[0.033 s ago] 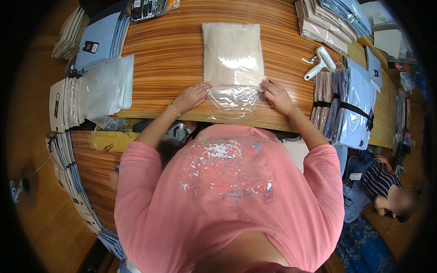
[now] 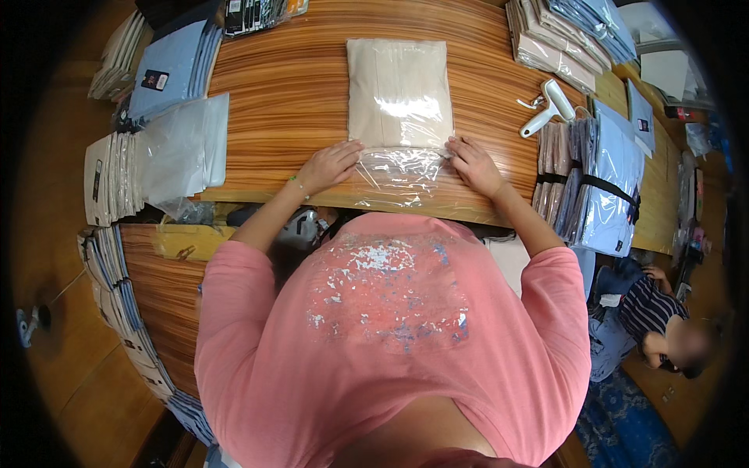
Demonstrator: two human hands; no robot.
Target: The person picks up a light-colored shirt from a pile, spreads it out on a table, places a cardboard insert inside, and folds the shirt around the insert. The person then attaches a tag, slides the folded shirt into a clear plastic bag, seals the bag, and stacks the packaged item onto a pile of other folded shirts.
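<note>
Wood-grain table (image 2: 273, 86), striped brown, glossy. Centre, near the front edge: one folded beige garment (image 2: 398, 86) in a clear plastic bag (image 2: 399, 168), lying flat, the bag's loose end toward the person. Left hand (image 2: 331, 164): at the garment's near left corner, fingers bent and close together, touching the bag; whether they pinch it, cannot tell. Right hand (image 2: 474, 165): at the near right corner, fingers curled with little gap, touching the bag's edge; firmness of hold, cannot tell. Right side: white T-shaped tool (image 2: 549, 108); blue packets (image 2: 612, 187), black band around. Left side: clear bags (image 2: 183, 148), blue folded clothes (image 2: 172, 66).
</note>
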